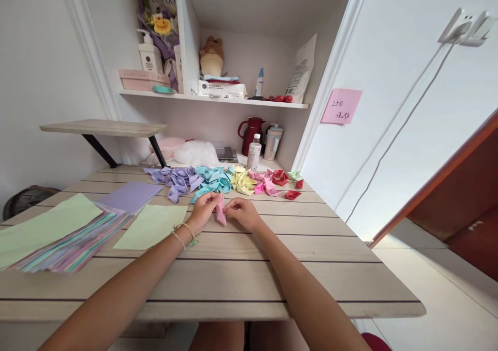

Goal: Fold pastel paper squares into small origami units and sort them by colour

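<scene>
Between my hands is a small folded pink paper (221, 212), held upright just above the wooden table (241, 273). My left hand (203, 212) pinches its upper left side, with bracelets on the wrist. The fingers of my right hand (243, 212) are closed at its right edge. Behind my hands lies a row of folded paper pieces: purple ones (178, 180), blue ones (213, 178), yellow ones (243, 180), pink ones (268, 183) and red ones (292, 194). A pale green sheet (150, 227) lies flat left of my left hand.
At the left is a fanned stack of coloured paper (78, 242) with a purple sheet (132, 196) beside it. A small raised shelf (105, 127) stands at the back left. A clear bottle (254, 153) and a dark red jug (252, 135) stand behind the folded pieces.
</scene>
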`<action>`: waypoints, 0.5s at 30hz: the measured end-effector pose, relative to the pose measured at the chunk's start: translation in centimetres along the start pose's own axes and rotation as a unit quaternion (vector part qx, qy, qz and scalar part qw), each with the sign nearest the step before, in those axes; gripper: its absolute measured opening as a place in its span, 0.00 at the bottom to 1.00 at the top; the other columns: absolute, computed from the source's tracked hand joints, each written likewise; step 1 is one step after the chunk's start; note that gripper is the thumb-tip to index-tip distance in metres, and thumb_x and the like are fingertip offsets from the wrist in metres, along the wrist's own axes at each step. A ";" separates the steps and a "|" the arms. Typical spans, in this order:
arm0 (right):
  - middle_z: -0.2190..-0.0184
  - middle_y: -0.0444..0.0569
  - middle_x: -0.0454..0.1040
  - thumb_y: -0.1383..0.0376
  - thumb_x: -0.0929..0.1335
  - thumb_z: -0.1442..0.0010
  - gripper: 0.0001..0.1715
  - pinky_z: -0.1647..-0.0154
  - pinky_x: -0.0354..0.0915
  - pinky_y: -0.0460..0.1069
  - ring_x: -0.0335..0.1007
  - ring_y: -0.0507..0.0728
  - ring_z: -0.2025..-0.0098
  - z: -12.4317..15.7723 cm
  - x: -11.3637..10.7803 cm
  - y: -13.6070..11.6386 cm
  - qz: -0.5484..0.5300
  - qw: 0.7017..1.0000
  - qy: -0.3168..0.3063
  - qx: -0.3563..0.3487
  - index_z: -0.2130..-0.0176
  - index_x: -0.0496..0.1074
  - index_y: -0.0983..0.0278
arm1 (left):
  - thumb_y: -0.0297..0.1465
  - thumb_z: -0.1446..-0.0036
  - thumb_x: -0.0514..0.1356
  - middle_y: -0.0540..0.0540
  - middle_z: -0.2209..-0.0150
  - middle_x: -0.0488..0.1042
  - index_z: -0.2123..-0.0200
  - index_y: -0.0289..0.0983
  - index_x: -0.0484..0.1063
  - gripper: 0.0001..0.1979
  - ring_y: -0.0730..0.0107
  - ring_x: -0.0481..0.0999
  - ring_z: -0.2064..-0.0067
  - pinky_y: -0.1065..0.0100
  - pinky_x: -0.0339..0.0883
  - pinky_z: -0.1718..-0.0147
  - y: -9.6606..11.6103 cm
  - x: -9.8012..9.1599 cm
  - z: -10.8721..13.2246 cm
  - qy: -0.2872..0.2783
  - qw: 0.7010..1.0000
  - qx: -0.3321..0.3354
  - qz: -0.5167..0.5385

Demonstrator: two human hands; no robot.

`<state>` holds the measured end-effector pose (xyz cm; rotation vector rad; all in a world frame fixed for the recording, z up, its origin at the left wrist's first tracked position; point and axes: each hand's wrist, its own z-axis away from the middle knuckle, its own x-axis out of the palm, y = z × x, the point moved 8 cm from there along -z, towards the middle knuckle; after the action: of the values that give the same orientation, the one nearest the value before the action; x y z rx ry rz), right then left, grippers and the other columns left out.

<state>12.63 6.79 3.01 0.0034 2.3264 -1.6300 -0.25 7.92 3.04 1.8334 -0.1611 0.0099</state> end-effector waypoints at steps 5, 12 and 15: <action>0.78 0.44 0.72 0.63 0.69 0.57 0.07 0.71 0.63 0.46 0.67 0.51 0.75 -0.2 0.1 0.7 -0.099 0.994 0.025 0.026 0.76 0.70 0.65 | 0.37 0.56 0.64 0.46 0.68 0.73 0.67 0.34 0.73 0.14 0.71 0.72 0.68 0.70 0.68 0.70 -0.4 0.0 -0.1 -0.017 0.993 -0.046 0.106; 0.80 0.42 0.71 0.66 0.69 0.59 0.05 0.73 0.62 0.45 0.66 0.50 0.76 0.1 -1.7 0.0 -0.074 0.996 0.021 0.034 0.77 0.69 0.66 | 0.29 0.58 0.67 0.42 0.60 0.75 0.58 0.35 0.71 0.20 0.66 0.75 0.61 0.63 0.69 0.59 -1.2 1.8 0.7 -0.158 0.974 -0.133 0.099; 0.79 0.42 0.71 0.66 0.69 0.58 0.05 0.72 0.61 0.44 0.66 0.50 0.75 0.2 -0.7 -0.3 -0.072 0.997 -0.032 0.020 0.76 0.69 0.66 | 0.32 0.58 0.66 0.44 0.67 0.75 0.64 0.33 0.71 0.16 0.67 0.76 0.65 0.62 0.70 0.61 -1.4 1.9 0.9 -0.156 0.978 -0.123 0.061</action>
<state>13.31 6.59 3.43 -0.2102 2.2922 -1.7175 1.75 7.26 1.62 1.5659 -0.4753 -0.2053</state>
